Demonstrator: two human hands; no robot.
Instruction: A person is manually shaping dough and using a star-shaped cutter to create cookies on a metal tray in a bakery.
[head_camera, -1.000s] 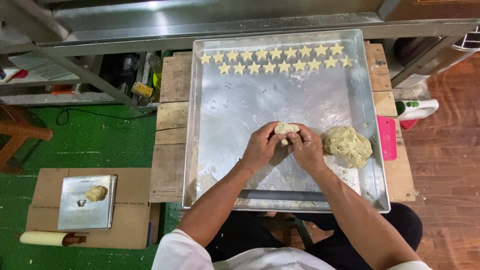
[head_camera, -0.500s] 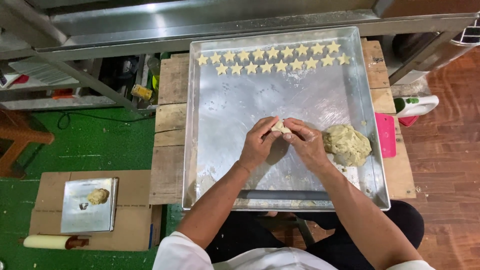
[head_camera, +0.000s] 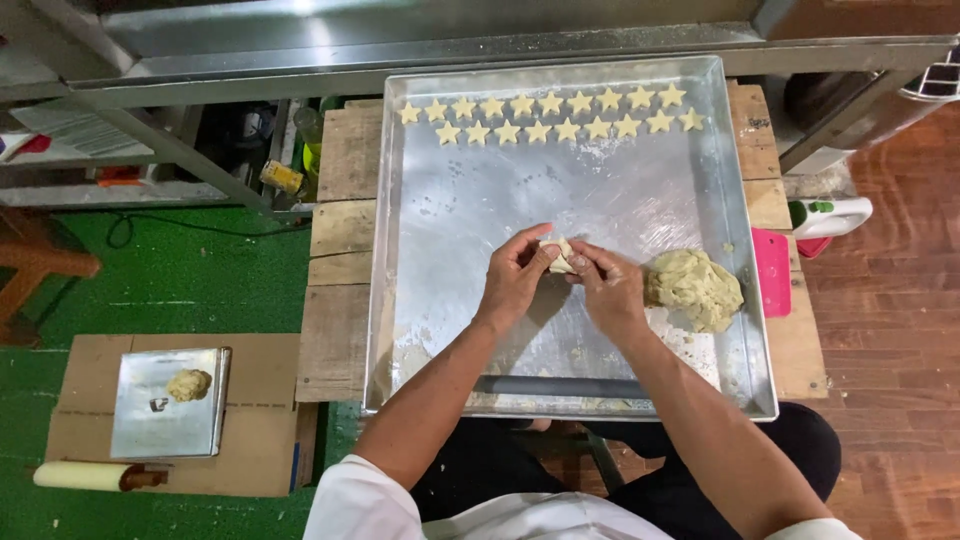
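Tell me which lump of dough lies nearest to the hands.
The big lump of dough on the large tray, beside the right hand. The other lump sits on the small tray.

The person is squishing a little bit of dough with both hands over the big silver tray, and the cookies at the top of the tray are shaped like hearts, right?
Nearly. The cookies at the top of the big silver tray are stars, not hearts, as the head view shows. The rest is right: the left hand and right hand squish a little bit of dough over the tray.
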